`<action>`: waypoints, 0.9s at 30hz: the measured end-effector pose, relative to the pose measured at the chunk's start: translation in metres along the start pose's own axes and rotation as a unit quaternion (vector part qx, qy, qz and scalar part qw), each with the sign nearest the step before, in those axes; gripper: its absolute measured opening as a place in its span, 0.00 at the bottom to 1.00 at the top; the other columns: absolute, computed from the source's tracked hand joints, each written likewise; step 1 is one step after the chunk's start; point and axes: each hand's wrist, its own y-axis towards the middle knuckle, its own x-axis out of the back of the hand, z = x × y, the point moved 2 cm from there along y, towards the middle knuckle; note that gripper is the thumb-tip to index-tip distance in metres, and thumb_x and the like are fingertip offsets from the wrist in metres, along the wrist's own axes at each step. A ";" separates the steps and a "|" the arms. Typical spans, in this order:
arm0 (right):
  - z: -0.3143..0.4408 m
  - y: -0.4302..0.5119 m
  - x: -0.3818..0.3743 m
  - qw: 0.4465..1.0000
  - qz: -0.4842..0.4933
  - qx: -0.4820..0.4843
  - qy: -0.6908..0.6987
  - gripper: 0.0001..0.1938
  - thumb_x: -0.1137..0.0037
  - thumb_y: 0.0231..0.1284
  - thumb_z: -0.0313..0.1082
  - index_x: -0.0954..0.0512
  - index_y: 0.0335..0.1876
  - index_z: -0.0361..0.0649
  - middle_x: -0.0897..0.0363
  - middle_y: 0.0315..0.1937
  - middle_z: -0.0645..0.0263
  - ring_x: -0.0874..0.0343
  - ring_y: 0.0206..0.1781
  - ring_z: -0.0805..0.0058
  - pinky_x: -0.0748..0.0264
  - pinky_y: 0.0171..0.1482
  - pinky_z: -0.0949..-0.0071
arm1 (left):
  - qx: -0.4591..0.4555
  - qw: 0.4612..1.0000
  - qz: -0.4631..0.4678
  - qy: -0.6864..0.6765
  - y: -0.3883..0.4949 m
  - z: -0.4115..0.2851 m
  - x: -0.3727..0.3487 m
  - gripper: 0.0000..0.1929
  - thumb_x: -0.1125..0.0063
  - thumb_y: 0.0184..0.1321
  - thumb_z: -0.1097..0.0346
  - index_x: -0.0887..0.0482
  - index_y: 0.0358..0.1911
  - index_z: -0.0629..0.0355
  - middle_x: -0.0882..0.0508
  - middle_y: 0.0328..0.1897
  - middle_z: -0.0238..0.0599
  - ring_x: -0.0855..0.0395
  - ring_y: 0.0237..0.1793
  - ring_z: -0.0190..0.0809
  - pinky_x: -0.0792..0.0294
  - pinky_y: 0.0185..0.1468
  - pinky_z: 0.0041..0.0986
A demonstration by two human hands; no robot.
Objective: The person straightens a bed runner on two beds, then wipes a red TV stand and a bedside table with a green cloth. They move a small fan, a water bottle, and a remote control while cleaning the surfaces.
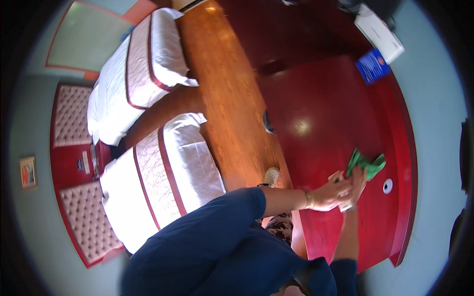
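In the head view, my left hand (331,194), with a bracelet at the wrist, is closed around a pale, slim object (345,206) whose ends show on both sides of the fingers. What the object is cannot be told. Right beside it, my right hand (357,183) is on a bunched green cloth (366,166); the two hands overlap, and blur hides how the fingers lie. Both hands are over a glossy dark-red wooden desk top (326,100). To their right, a small white round thing (387,186) with a dark centre is on the desk.
A white box-like object (379,33) and a blue card with writing (372,66) lie near the desk's far end, by the wall. Behind on the left are two made beds (192,155) with tufted headboards (90,222). Wooden floor (237,111) runs between beds and desk.
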 end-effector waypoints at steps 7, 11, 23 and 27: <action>0.128 -0.090 -0.007 0.973 0.140 0.178 0.032 0.27 0.49 0.60 0.34 0.32 0.67 0.46 0.36 0.69 0.54 0.46 0.74 0.44 0.51 0.72 0.40 | -0.008 0.985 -0.063 0.160 -0.103 0.017 0.102 0.20 0.34 0.48 0.68 0.22 0.47 0.54 0.27 0.49 0.45 0.28 0.58 0.48 0.49 0.68 0.62; 0.163 0.025 -0.038 0.934 0.090 0.333 0.093 0.22 0.48 0.65 0.36 0.30 0.64 0.41 0.44 0.73 0.54 0.53 0.77 0.48 0.51 0.70 0.38 | 0.046 0.965 -0.131 0.220 -0.144 0.017 0.126 0.18 0.37 0.52 0.69 0.22 0.48 0.54 0.27 0.49 0.45 0.28 0.57 0.48 0.49 0.68 0.60; 0.156 -0.041 -0.040 0.931 0.188 0.308 -0.057 0.21 0.53 0.67 0.33 0.31 0.65 0.41 0.43 0.73 0.56 0.54 0.78 0.49 0.51 0.72 0.42 | 0.229 0.906 -0.223 0.276 -0.267 -0.040 0.123 0.20 0.39 0.48 0.68 0.21 0.48 0.53 0.28 0.51 0.42 0.30 0.58 0.49 0.49 0.67 0.58; 0.088 -0.157 0.004 0.907 0.169 0.383 0.036 0.20 0.47 0.62 0.34 0.26 0.60 0.41 0.39 0.70 0.52 0.51 0.76 0.44 0.49 0.68 0.35 | 0.247 0.884 -0.279 0.283 -0.285 -0.046 0.127 0.22 0.40 0.48 0.70 0.24 0.51 0.54 0.27 0.50 0.43 0.29 0.54 0.50 0.52 0.70 0.59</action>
